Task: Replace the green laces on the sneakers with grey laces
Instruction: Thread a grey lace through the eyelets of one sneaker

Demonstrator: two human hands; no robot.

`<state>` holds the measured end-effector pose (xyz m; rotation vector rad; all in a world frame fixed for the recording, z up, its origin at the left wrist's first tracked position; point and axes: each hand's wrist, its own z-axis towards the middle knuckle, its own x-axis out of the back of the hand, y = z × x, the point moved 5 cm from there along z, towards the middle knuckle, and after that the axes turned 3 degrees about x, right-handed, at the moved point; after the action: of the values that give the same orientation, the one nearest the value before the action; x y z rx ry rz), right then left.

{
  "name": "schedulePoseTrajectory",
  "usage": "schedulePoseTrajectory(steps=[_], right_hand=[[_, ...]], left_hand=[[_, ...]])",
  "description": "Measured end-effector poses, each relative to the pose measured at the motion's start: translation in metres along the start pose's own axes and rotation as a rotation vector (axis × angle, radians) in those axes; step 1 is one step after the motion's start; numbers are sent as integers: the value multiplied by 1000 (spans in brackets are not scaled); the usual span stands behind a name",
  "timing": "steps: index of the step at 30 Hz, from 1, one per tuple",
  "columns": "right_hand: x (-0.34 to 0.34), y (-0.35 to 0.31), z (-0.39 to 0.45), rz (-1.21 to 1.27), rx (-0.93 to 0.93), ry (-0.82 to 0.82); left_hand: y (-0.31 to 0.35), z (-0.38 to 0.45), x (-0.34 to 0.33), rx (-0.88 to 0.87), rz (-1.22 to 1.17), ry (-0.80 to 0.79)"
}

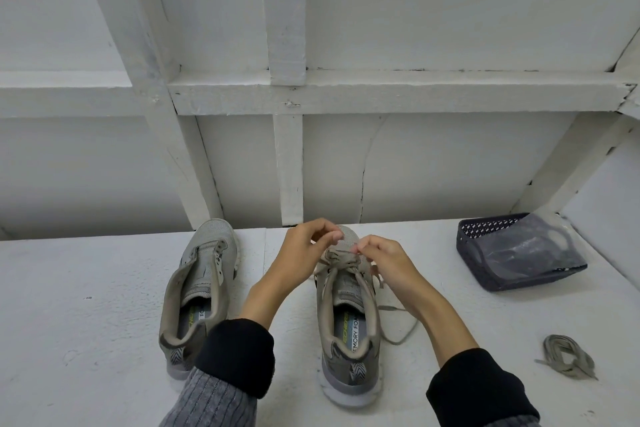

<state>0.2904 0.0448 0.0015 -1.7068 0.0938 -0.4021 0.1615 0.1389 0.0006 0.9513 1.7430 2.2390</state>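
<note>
Both hands work at the toe end of the right sneaker [346, 315], heel toward the person for easy reach; the left hand [304, 250] and right hand [384, 260] each pinch the lace [341, 262] by the lowest eyelets, probably to free it; the left sneaker [201, 288] sits laceless beside it; a loose lace bundle [568, 354] waits on the desk [86, 305], near a dark basket [519, 250].

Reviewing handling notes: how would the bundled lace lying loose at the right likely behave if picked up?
The bundled lace is flat woven cord in slack coils, so probably floppy and light. Its ends stick out, so it may unravel and dangle when lifted. Pushed, it would likely drag, not roll.
</note>
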Motion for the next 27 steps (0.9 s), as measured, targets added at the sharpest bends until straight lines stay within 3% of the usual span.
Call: schedulePoseTrajectory(steps=[2, 6, 8, 9, 13, 17, 19, 24, 27], right_hand=[[2, -7, 0, 142, 21, -22], [11, -22, -1, 666, 64, -46], [16, -24, -1, 713, 33, -20], [20, -23, 0, 621, 19, 6], [35, -20, 0, -170, 165, 24], [42, -23, 0, -344, 256, 65], [46, -23, -1, -221, 219, 60], [58, -26, -2, 567, 117, 90], [64, -25, -2, 577, 105, 118]], left_hand=[[-8, 0, 0, 63, -116, -33], [-23, 2, 1, 184, -325, -16], [-26, 5, 1, 230, -408, 26], [-27, 6, 1, 252, -453, 48], [-30, 8, 4, 319, -659, 63], [-28, 8, 4, 297, -511, -6], [-23, 7, 3, 260, -433, -58], [-4, 4, 0, 124, -211, -193], [-11, 11, 5, 178, -266, -25]])
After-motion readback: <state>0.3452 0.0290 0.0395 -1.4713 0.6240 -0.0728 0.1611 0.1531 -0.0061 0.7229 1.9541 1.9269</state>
